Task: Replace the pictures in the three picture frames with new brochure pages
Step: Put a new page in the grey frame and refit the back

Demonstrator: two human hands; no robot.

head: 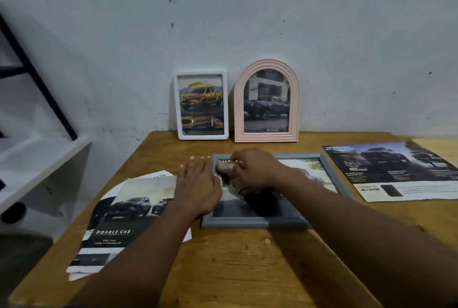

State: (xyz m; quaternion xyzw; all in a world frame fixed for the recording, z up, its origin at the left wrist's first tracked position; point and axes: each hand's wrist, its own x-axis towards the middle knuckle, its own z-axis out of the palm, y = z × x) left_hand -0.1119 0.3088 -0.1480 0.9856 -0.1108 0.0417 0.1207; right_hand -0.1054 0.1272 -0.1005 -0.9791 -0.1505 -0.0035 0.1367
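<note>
A grey picture frame (pixel 255 223) lies flat in the middle of the wooden table (pixel 235 270), with a picture under its glass. My left hand (pixel 198 183) rests flat on the frame's left edge, fingers stretched out, holding nothing. My right hand (pixel 255 171) is curled over the frame's far left corner, fingertips bent down at the rim; whether it grips anything is hidden. A white frame (pixel 202 137) with a yellow pickup picture and a pink arched frame (pixel 266 137) with a dark pickup picture stand against the wall. Loose brochure pages (pixel 119 221) lie to the left.
Another brochure page (pixel 396 171) lies flat at the right of the table. A white shelf (pixel 37 154) stands left of the table, with a black slanted bar (pixel 37 79) above it. The wall runs right behind the standing frames.
</note>
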